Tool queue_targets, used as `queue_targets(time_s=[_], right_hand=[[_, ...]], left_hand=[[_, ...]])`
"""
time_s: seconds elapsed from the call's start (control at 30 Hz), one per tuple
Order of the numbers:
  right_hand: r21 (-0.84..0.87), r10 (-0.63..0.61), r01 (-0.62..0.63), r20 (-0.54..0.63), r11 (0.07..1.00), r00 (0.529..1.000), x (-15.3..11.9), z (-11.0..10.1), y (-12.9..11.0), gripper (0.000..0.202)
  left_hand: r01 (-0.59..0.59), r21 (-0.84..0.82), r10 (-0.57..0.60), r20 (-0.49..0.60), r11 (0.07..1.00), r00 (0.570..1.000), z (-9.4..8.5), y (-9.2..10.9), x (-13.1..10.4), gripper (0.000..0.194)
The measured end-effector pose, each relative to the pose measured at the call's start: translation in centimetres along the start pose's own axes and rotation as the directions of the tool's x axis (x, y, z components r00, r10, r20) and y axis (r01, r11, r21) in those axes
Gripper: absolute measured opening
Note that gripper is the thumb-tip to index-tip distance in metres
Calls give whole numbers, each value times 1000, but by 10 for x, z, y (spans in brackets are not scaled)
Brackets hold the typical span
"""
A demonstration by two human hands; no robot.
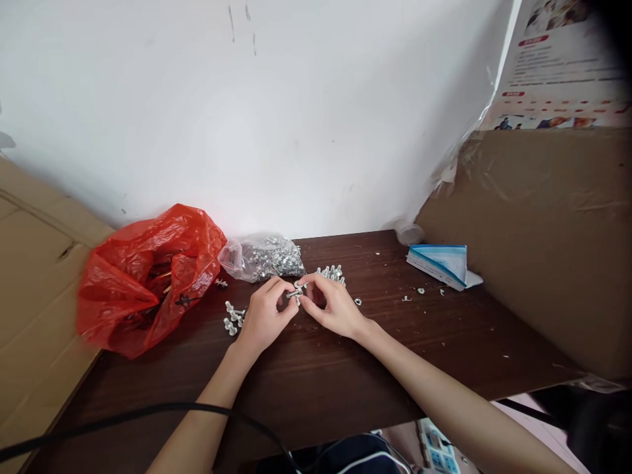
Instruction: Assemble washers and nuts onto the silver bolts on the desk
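Over the middle of the table, a small silver bolt (295, 293) lies between the fingertips of both hands. My left hand (266, 313) pinches it from the left with thumb and forefinger. From the right, my right hand (338, 308) closes its thumb and forefinger at the bolt's other end; the fingertips partly hide what sits there. Several bolts (233, 318) with fittings on them lie left of my left hand. Behind my right hand stands another group of bolts (332, 272), partly covered by the hand. A loose nut (358, 301) lies just right of it.
On the dark wooden table (385, 375), a red plastic bag (118, 283) stands open at left, beside a clear bag of metal hardware (271, 257). A blue-and-white folded box (439, 264) lies right. Cardboard (543, 250) flanks the table; a black cable (148, 409) crosses in front.
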State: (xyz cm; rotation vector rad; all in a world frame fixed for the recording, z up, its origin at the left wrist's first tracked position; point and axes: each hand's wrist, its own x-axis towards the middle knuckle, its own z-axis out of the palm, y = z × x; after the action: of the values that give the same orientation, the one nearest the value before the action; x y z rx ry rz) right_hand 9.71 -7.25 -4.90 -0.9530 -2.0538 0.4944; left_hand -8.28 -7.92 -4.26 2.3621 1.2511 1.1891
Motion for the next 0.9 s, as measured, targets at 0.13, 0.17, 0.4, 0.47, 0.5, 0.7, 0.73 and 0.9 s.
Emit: queue_targets(time_s=[0.13,0.17,0.4,0.47,0.5,0.7,0.73,0.9], right_hand=[[-22,-26,26,3,999,1000,0,0,-1,21],[-28,-27,27,1,999,1000,1,0,-1,19],[-87,40,-36,50,996,998,3,-4,0,27],[-64,55,-51,66,997,996,3,-6,-1,21],[-58,50,-46,73,997,996,3,-6,-2,24],[-132,14,-6,67,991,998,4,-6,-2,35],[-123,27,-19,62,992,998,4,-6,-3,35],[-44,47,-45,48,998,998,3,-8,-4,28]], left_hand=[[-4,-20,3,-26,1000,1000,1,-3,-1,10],[-11,-22,10,-27,1000,1000,1,-3,-1,10],[-23,-9,22,-51,1000,998,0,-3,0,10],[-17,-4,17,-51,1000,999,0,-3,1,10],[-16,-1,16,-49,1000,999,-1,-3,1,10],[-41,9,41,-24,999,999,-1,-2,1,10],[-40,8,40,-24,999,999,-1,-2,1,10],[-36,8,36,-20,999,999,-2,-2,1,10]])
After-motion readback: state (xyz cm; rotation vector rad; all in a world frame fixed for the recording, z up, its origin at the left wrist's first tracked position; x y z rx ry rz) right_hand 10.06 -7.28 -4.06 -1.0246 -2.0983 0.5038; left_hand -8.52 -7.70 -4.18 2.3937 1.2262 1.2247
